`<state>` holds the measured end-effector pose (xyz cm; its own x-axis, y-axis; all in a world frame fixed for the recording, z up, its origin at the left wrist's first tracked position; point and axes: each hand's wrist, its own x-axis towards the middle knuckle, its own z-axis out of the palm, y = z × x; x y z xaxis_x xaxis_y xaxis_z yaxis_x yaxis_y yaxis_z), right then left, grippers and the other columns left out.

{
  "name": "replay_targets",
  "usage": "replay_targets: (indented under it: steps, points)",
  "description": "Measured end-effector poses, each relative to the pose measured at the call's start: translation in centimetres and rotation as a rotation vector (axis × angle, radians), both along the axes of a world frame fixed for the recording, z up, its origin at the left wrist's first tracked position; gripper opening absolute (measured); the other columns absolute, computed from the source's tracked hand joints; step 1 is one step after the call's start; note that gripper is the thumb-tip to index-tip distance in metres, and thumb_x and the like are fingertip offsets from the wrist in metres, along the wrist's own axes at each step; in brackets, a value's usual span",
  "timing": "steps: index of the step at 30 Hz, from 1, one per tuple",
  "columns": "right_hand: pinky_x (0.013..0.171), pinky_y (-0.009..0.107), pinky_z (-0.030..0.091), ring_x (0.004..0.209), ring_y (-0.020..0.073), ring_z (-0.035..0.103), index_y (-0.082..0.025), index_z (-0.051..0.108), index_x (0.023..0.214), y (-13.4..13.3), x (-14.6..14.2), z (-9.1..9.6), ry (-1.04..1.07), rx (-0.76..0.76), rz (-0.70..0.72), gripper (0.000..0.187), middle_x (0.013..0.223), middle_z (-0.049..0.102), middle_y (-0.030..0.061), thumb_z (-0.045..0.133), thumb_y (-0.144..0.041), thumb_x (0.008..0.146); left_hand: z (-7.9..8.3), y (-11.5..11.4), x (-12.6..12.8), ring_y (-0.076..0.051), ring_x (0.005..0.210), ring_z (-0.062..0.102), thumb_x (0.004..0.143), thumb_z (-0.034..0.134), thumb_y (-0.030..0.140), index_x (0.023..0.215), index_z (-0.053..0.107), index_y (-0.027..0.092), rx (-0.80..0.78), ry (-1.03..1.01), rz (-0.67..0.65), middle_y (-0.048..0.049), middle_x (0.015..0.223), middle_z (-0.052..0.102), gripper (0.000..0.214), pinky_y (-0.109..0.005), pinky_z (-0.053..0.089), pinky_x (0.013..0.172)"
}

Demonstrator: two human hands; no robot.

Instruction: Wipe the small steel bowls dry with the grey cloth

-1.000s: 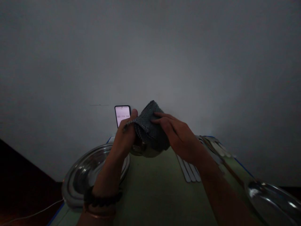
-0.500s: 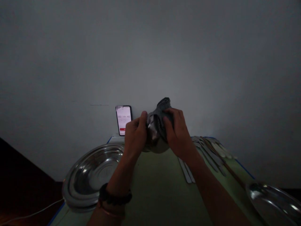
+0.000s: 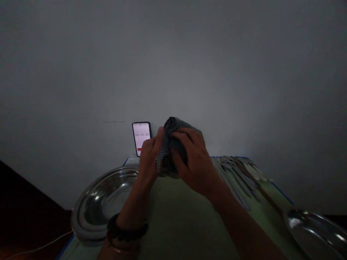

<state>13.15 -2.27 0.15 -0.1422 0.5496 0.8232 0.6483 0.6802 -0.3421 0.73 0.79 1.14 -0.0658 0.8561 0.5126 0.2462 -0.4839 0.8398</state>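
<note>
Both my hands are raised above the middle of a pale green table (image 3: 179, 216). My left hand (image 3: 148, 157) is closed around a small metal bowl, which is almost wholly hidden. A grey checked cloth (image 3: 169, 133) is wrapped over that bowl. My right hand (image 3: 193, 162) is pressed onto the cloth from the right, fingers curled over it. The scene is dim.
A phone (image 3: 141, 137) with a lit timer screen leans on the wall behind my hands. A large steel basin (image 3: 103, 202) sits at the table's left edge. Several pieces of cutlery (image 3: 238, 173) lie in a row on the right. Another steel dish (image 3: 314, 231) is at the near right corner.
My right hand has slid over the cloth from the bowl's right side toward its front and left. The cloth has shifted round the bowl; the bare metal seen a moment ago is covered.
</note>
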Motion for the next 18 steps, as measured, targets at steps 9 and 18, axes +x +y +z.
replay_targets:
  steps: [9,18]
  points:
    - [0.105,0.042,0.037,0.117,0.0209,0.047,-0.022,0.053,0.114,1.2,1.1,-0.4,0.154,0.032,0.003,0.025,0.121,0.055,0.0082,0.044,-0.029,0.092,0.2,-0.4,0.5,-0.009,0.042,0.032,0.082,0.051,0.055,0.045,0.041,0.02,0.05,-0.076,0.045,0.0041,0.042,0.037,0.052,-0.024,0.024,0.039]
    - [0.101,0.046,0.038,0.113,0.0221,0.05,-0.022,0.05,0.111,4.1,2.6,-2.2,0.489,-0.178,0.031,0.034,0.116,0.053,0.0101,0.028,-0.042,0.095,0.1,0.1,0.2,-0.007,0.034,0.028,0.077,0.057,0.058,0.042,0.036,0.022,0.078,-0.409,0.177,0.007,0.039,0.032,0.055,-0.024,0.022,0.034]
